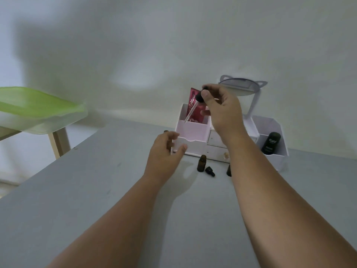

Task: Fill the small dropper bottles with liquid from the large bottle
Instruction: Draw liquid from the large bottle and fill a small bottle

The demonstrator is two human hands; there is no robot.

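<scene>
Holding a dropper [193, 107] up in the air, the right hand [222, 111] pinches its black rubber top between thumb and fingers, with the clear glass tube slanting down and left in front of a red tube [195, 105] that stands in the white organiser [193, 132]. Whether the glass tube carries any liquid is too faint to tell. The left hand [166, 151] is lower, curled loosely near the organiser's front corner with fingers apart, and it seems to grip nothing, though a dark cap-like shape just behind it may belong to another bottle; this cannot be confirmed. On the grey table [96, 190] one small brown bottle [201, 163] stands upright and uncapped, a loose black cap [210, 171] lies just beside it, and a second brown bottle [229, 170] is partly hidden by the right forearm. A dark bottle [270, 143] rests in the organiser's right compartment; whether it is the large source bottle is unclear. Judging by this, the work is in an early or middle stage: at least one bottle is opened, but no fill level can be read, and capping remains.
</scene>
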